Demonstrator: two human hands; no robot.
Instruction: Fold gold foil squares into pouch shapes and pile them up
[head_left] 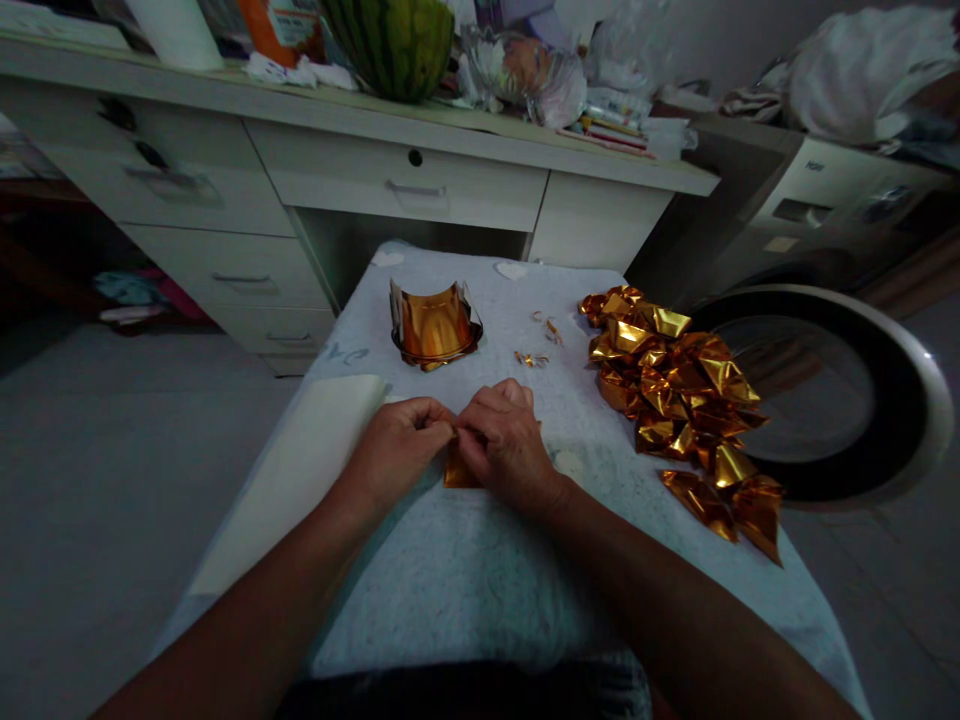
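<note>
My left hand [401,445] and my right hand [510,435] meet over the middle of the cloth-covered table [420,580]. A piece of gold foil [461,474] lies under my right hand, mostly hidden by it. The fingers of both hands are pinched together at the foil's upper left edge. Beyond them stands a stack of curved gold foil sheets [431,325] with upturned ends. Small gold twists [531,359] lie to the right of it. A heap of folded gold foil pieces [675,380] covers the table's right side.
A pale sheet of paper [300,470] lies along the table's left side. Behind is a white desk [405,175] with drawers, holding a watermelon [390,45] and bags. At right a washing machine [810,190] has its round door [930,400] swung out beside the table.
</note>
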